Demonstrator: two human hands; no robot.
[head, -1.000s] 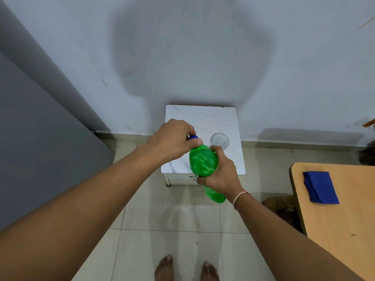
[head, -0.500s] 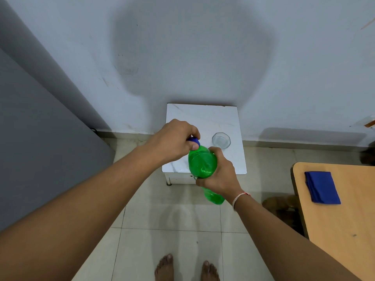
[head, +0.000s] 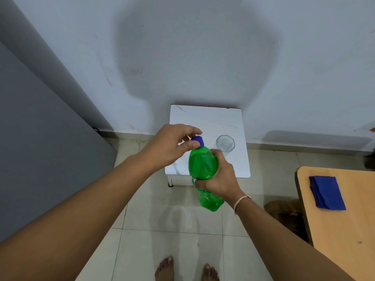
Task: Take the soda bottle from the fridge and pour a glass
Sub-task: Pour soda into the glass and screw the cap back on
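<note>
A green soda bottle [head: 203, 165] with a blue cap [head: 197, 141] hangs tilted in the air over the front edge of a small white table [head: 207, 120]. My right hand [head: 220, 177] is wrapped around the bottle's middle. My left hand [head: 174, 146] pinches the blue cap between thumb and fingers. A clear empty glass [head: 225, 143] stands upright on the table, just right of the cap.
A grey fridge side [head: 40, 149] fills the left. A wooden table [head: 341, 220] at the right carries a folded blue cloth [head: 326, 192]. The tiled floor and my bare feet [head: 186, 269] are below; a pale wall is behind the small table.
My left hand's fingers have shifted round the cap, which now shows more. The bottle has stayed in nearly the same place.
</note>
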